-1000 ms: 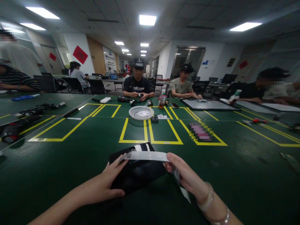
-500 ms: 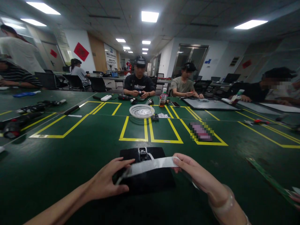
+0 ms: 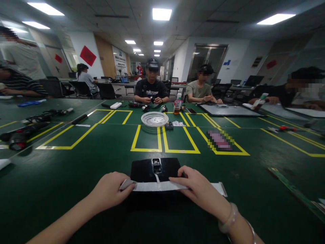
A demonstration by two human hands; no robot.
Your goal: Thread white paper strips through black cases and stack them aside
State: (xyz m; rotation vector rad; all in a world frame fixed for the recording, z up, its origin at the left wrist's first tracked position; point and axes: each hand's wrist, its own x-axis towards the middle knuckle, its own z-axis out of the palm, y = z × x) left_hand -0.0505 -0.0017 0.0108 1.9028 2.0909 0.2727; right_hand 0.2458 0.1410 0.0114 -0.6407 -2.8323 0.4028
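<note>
A whitish flat ribbon cable (image 3: 159,186) is stretched level across the front of a black rectangular plate (image 3: 142,169), which has a small socket-like fitting (image 3: 156,165) near its far edge. A narrow pale strip runs from near the fitting to the cable. My left hand (image 3: 115,188) is closed on the cable's left end, thumb and fingers pinching it. My right hand (image 3: 196,189) has its thumb and fingers about the cable's right part. The silvery right end sticks out beyond that hand.
A white round basket (image 3: 154,119) stands ahead by a small black part (image 3: 169,125). A blurred phone-like item (image 3: 219,140) lies to the right, and a green strip (image 3: 291,188) farther right. Black tools (image 3: 27,132) lie at left. Several people sit around the green table (image 3: 96,166).
The cable has gone from slanted and curved to straight and level, lower over the plate. My left hand has closed on its left end; its right end now shows past my right hand.
</note>
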